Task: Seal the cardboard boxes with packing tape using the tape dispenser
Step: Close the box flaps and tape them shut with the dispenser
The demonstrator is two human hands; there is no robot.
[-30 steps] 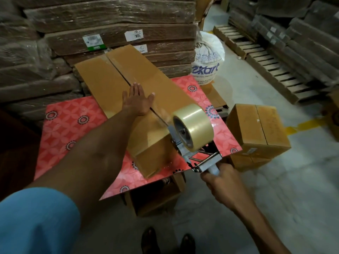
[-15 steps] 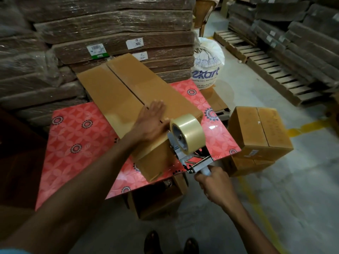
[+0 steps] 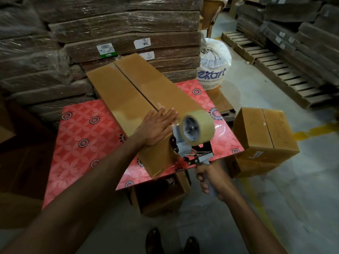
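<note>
**Flat Hand on the Box, Dispenser at Its Near End**

A long cardboard box [image 3: 126,96] lay slantwise on the desk [image 3: 86,138], which wore a red patterned cover. The far end of the box reached past the desk's back edge and its near end stood close to the front edge. A seam [image 3: 136,87] ran the length of its closed top flaps.

The left hand [image 3: 156,128] lay flat on the top of the box near its near end. Its fingers were straight and close together, and their tips reached across the seam. The right hand [image 3: 211,178] was curled round the handle of the tape dispenser [image 3: 183,145], just off the desk's front right edge. The dispenser's metal body sat against the near end of the box, just beside the left hand. Its roll of clear tape [image 3: 197,127] rose above the top of the box, blurred.

A second cardboard box [image 3: 264,134], flaps closed, stood to the right of the desk on another box. A white printed sack [image 3: 213,65] sat on the floor beyond the desk. Wrapped stacks of flat cardboard [image 3: 128,33] rose behind, with wooden pallets [image 3: 275,66] off to the right. The person's shoes [image 3: 154,239] showed at the bottom edge.
</note>
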